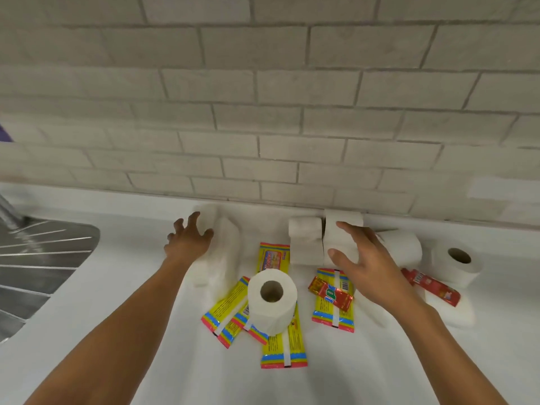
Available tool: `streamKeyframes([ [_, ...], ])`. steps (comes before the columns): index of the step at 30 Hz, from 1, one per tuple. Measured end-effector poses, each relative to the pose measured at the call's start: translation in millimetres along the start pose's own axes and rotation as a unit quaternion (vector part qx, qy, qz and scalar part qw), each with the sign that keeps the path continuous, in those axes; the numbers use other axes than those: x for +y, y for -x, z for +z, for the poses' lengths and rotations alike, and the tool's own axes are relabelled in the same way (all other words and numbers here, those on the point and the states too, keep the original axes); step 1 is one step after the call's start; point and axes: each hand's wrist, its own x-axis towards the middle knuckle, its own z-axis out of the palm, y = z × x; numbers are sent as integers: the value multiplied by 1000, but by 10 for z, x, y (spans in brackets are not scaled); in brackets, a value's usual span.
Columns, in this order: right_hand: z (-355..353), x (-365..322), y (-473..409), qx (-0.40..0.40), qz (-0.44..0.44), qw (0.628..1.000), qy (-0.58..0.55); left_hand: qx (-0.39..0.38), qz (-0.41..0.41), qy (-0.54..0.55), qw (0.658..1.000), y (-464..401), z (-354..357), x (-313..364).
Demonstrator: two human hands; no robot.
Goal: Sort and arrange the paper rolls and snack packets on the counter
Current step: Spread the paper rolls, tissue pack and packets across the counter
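Note:
Several white paper rolls and yellow snack packets lie on the white counter (117, 287). One roll (271, 299) stands on end on top of yellow packets (225, 311) in the middle. My left hand (187, 241) reaches with spread fingers to a blurred white roll pack (222, 252) at the left. My right hand (362, 264) hovers with open fingers at an upright roll (340, 235) by the wall; whether it touches is unclear. Another roll (304, 241) is beside it. A red packet (331, 293) lies on a yellow packet (333, 314).
A steel sink drainer (38, 264) takes up the left edge. The tiled wall (263, 127) runs right behind the rolls. More rolls (455, 264) and a red packet (432, 287) lie at the right. Bare counter stretches toward me at the front.

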Motion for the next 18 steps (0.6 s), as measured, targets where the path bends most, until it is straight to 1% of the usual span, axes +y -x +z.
streamKeyframes([
  [3,67,-42,8,-7,5,1000,-1,-15,11,-14,1000,-30,96,-135],
  [6,132,-51,9,-16,15,1000,6,-6,25,-23,999,-61,160,-254],
  [12,234,-13,20,-32,29,999,1,-15,-11,-28,999,-103,193,-388],
  [18,242,33,21,-40,35,999,-12,41,23,-19,999,-26,101,-364],
])
